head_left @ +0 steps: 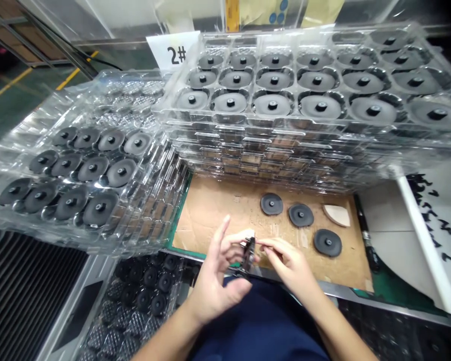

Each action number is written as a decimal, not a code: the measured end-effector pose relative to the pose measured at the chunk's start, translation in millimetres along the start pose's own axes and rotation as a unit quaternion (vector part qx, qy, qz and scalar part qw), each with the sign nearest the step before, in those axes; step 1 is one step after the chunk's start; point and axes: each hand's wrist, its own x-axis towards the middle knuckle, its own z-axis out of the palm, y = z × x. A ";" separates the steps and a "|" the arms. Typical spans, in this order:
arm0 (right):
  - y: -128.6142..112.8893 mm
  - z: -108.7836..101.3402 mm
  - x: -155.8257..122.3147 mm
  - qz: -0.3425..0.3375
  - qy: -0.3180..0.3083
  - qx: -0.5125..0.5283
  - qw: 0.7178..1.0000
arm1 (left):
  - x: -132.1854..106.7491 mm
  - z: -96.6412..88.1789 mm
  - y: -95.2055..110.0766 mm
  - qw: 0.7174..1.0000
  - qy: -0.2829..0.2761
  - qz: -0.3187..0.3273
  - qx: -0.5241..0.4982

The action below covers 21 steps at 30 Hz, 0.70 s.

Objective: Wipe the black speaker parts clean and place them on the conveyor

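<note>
My left hand (216,283) holds a black part (249,254) edge-on between its fingers and thumb, above the front edge of the worktop. It looks like a thin disc with small protruding bits. Close to its right side is my right hand (291,265), thumb and forefinger pinched together; whatever lies between those fingertips is too small to make out. To the right, a dark rounded disc with a central hub (271,204), a second such disc (301,215) and a third disc (327,242) lie on a cardboard sheet (206,205).
A tall stack of clear trays (270,145) filled with dark discs stands behind the cardboard. More clear trays (146,200) rise at left, and another tray (139,296) sits below. A pale curved piece (337,215), a black pen-like tool (369,245) and a white box wall (423,235) are at right.
</note>
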 end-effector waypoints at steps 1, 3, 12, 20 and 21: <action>-1.3 -0.3 -3.3 0.005 0.008 0.006 1.000 | -0.1 -0.4 -1.1 0.995 0.007 0.046 0.086; -5.9 -3.3 -8.9 0.014 0.033 0.018 0.999 | 0.4 -0.8 -2.1 0.972 0.004 0.111 0.207; -47.8 -28.9 -14.4 0.055 0.024 0.113 0.992 | 2.5 0.4 3.1 0.956 -0.026 0.132 0.262; -67.7 -40.8 0.7 0.115 -0.221 0.283 0.926 | -0.7 -1.2 2.6 0.988 -0.080 -0.012 0.134; -68.2 -41.1 1.1 0.127 -0.230 0.305 0.915 | -0.8 -0.8 3.0 0.987 -0.090 -0.024 0.129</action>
